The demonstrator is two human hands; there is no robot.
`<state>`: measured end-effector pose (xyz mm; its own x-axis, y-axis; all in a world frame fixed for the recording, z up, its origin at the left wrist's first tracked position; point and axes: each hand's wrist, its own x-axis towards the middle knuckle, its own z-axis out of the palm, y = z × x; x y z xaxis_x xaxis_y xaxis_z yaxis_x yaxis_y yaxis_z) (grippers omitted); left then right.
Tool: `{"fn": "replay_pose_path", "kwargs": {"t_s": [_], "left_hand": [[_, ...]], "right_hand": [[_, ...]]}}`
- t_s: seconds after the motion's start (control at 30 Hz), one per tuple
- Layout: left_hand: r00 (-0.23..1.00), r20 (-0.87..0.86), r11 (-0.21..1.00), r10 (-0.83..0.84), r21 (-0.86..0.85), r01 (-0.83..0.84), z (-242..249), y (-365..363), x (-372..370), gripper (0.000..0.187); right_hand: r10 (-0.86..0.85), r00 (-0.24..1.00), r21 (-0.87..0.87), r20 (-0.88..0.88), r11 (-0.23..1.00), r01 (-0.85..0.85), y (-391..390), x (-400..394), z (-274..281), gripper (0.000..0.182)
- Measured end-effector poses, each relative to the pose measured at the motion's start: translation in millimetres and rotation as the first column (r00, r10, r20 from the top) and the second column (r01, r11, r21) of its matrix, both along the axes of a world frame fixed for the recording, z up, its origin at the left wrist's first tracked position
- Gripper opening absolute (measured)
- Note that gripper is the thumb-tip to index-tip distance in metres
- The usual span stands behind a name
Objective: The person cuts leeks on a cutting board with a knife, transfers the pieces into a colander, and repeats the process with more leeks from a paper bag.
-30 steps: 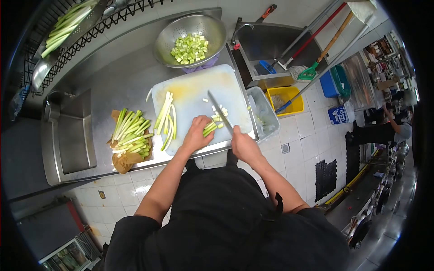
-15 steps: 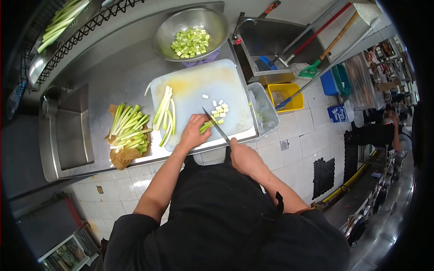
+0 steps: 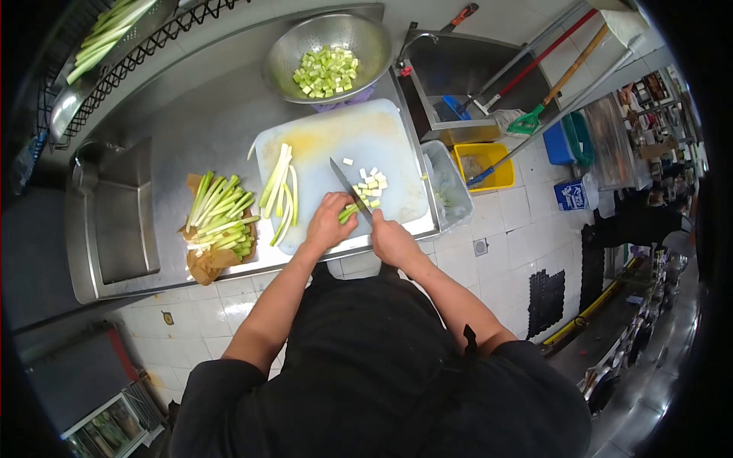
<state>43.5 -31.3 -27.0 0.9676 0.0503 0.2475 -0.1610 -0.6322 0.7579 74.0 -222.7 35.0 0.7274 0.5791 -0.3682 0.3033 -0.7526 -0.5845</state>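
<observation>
White cutting board [image 3: 351, 145] with a yellow stain, pale green and white stalks [image 3: 220, 214] on brown paper [image 3: 206, 267], silver-grey colander [image 3: 275, 72], bright yellow bucket [image 3: 500, 177], green mop clamp [image 3: 525, 122], red-handled pole [image 3: 546, 55], black apron [image 3: 366, 343], white tiled floor [image 3: 458, 263]

The right hand [image 3: 395, 243] covers the handle of the knife [image 3: 350, 189]. The left hand [image 3: 328, 223] hides one end of the short green stalks [image 3: 348, 213]. Most of the purple cloth [image 3: 353, 98] is tucked out of sight behind the colander [image 3: 376, 47]. The pile of long stalks [image 3: 221, 214] covers part of the brown paper [image 3: 206, 267]. The top edge cuts off the stalks on the rack [image 3: 111, 38]. Small words on the blue and white bucket [image 3: 570, 195] are too tiny to read. The far-off person [image 3: 637, 227] is blurry, and seems to be bending.
</observation>
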Motion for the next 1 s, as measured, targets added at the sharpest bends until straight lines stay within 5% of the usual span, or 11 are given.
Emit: {"fn": "replay_pose_path", "kwargs": {"t_s": [0.13, 0.3, 0.37, 0.47, 0.63, 0.83, 1.0], "left_hand": [[1.0, 0.024, 1.0, 0.017, -0.017, -0.016, 0.8, 0.0, -0.7, 0.035], [0.998, -0.031, 0.994, 0.056, -0.092, -0.059, 13.3, 7.7, -12.5, 0.037], [0.999, 0.015, 0.999, 0.048, 0.025, -0.048, 14.5, 12.5, -20.1, 0.035], [0.999, 0.039, 1.0, -0.001, 0.004, 0.001, 11.2, 14.3, -25.2, 0.031], [1.0, 0.026, 0.997, 0.014, 0.076, -0.016, 11.5, 6.7, -25.1, 0.025], [0.997, 0.047, 0.994, 0.061, 0.083, -0.064, 4.1, 3.2, -25.0, 0.021], [0.995, 0.069, 0.994, 0.076, 0.076, -0.081, -1.3, 3.3, -23.8, 0.021]], "right_hand": [[-0.105, 0.993, 0.009, 0.058, 0.995, 0.104, -12.3, 7.7, 37.4, 0.025], [-0.227, 0.958, -0.065, 0.174, 0.968, 0.242, -50.5, 29.7, 13.8, 0.027], [-0.229, 0.957, -0.116, 0.179, 0.961, 0.251, -56.2, 32.0, 8.3, 0.027], [-0.204, 0.968, -0.103, 0.143, 0.97, 0.22, -48.6, 19.7, 39.4, 0.026], [0.084, 0.996, -0.122, -0.019, 0.989, -0.086, -39.2, -20.2, 66.9, 0.024], [0.101, 0.988, -0.227, -0.116, 0.966, -0.126, -35.3, -36.9, 90.0, 0.027], [0.129, 0.991, -0.199, -0.039, 0.971, -0.134, -8.8, -30.1, 18.3, 0.029]]}}
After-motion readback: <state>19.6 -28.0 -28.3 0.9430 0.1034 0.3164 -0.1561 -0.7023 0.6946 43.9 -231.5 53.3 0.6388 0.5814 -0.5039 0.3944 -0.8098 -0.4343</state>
